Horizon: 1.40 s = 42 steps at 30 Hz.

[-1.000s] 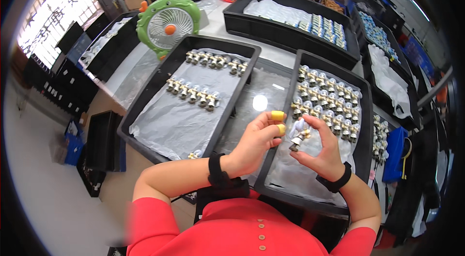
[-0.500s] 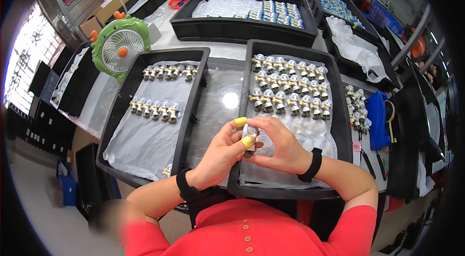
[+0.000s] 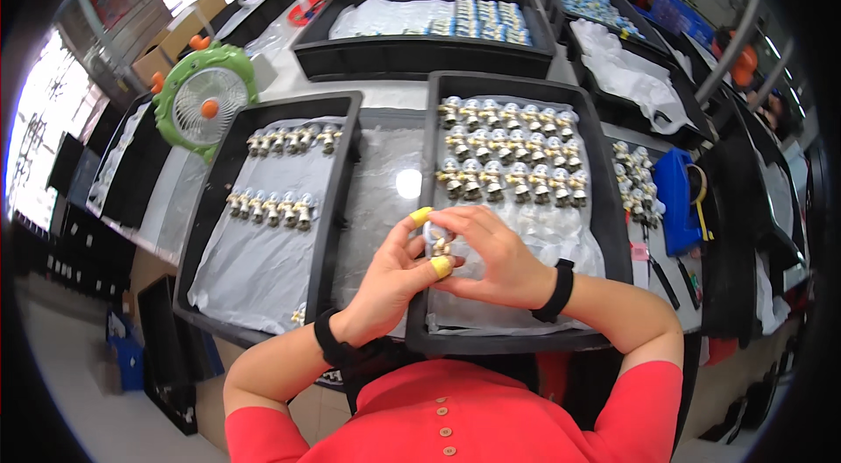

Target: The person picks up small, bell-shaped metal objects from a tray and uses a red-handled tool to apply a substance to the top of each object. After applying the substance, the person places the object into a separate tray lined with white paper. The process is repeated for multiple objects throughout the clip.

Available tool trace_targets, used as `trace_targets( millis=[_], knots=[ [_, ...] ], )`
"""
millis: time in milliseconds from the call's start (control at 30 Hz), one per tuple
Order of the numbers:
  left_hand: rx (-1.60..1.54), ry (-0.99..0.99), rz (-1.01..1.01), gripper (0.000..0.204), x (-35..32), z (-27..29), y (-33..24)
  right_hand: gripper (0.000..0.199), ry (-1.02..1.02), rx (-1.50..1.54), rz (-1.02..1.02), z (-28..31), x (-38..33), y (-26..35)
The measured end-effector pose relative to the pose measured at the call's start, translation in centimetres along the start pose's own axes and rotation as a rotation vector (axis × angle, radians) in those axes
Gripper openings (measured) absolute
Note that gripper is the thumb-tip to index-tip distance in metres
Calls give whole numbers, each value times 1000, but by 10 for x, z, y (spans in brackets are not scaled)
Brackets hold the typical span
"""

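Note:
A small figurine (image 3: pixel 436 240) with a pale rounded head and whitish-gold body is held upright between my two hands, above the near left edge of the right black tray (image 3: pixel 618 235). My left hand (image 3: pixel 385 277), with yellow wraps on thumb and a finger, pinches it from the left. The fingers of my right hand (image 3: pixel 492 260) curl round its top and right side, partly hiding it. Similar figurines (image 3: pixel 508 146) stand in three rows in that tray's far half. In the left black tray (image 3: pixel 348 169), two shorter rows of figurines (image 3: pixel 272 208) lie on white sheeting.
A green fan (image 3: pixel 208 104) stands beyond the left tray. Across the table, a person sits behind a large black tray (image 3: pixel 420 60) of blue-and-white pieces. Loose figurines (image 3: pixel 637 178) and a blue bin (image 3: pixel 676 204) sit right of my trays.
The whole view has shifted slightly left. My left thumb has slid lower on the figurine, showing more of its front. Both hands still hold it.

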<state>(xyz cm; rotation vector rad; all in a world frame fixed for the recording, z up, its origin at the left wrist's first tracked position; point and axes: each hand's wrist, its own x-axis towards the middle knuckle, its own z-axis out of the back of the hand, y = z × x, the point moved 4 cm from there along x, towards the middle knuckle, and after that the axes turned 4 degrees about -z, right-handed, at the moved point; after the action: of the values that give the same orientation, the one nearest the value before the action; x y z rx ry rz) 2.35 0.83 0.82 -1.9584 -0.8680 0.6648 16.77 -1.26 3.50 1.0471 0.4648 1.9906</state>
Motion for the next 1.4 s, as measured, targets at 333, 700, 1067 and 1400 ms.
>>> trace_targets(
  millis=[333,700,1067,1400],
  knots=[
    [-67,53,15,57,1,4,4,68,46,-39,-76,-1,1,2],
    [-108,93,40,61,2,6,6,73,79,-83,-107,-3,1,-1],
    [-102,110,18,62,4,6,10,72,84,-84,-111,-5,2,0],
    [-117,124,-1,60,5,7,12,71,102,-84,-137,-5,2,-1]
  ],
)
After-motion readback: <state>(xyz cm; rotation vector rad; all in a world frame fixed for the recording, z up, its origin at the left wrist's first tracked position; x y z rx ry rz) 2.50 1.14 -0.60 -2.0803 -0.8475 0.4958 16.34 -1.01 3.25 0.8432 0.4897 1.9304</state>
